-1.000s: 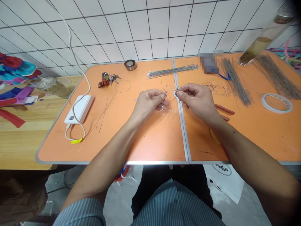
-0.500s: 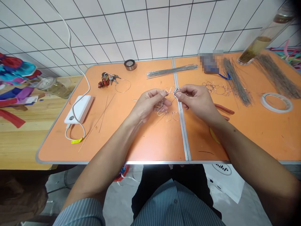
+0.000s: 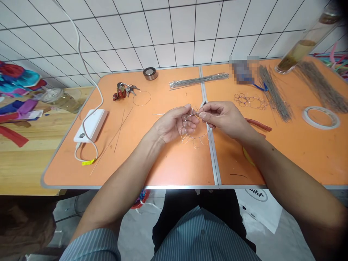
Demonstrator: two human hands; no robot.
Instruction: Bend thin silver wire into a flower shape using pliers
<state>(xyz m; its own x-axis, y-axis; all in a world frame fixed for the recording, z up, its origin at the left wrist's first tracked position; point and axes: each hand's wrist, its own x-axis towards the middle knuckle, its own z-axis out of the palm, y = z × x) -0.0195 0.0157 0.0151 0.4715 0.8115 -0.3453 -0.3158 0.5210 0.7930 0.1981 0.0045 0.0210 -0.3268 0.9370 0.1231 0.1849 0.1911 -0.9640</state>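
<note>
A thin wire ring with small petal-like loops (image 3: 187, 138) hangs between my hands over the orange table (image 3: 130, 152). My right hand (image 3: 221, 115) is closed, pinching the ring's upper right part between thumb and index finger. My left hand (image 3: 174, 123) is behind and beside the ring's left side, its thumb raised apart from the loosely curled fingers, and the wire lies across those fingers. Partly under my right forearm are red-handled pliers (image 3: 259, 124). More looped wire pieces (image 3: 250, 100) lie beyond my right hand.
Bundles of straight wire (image 3: 198, 81) lie at the back and right. Around the table are a tape roll (image 3: 150, 73), keys (image 3: 126, 90), a white power bank (image 3: 91, 125) with a cable, a white ring-shaped roll (image 3: 320, 117) and a tall bottle (image 3: 296, 54). A metal seam (image 3: 214, 159) crosses the table.
My right hand has moved slightly left, and the wire ring has turned to face the camera more fully. The left thumb has lifted off the wire and the left hand has opened.
</note>
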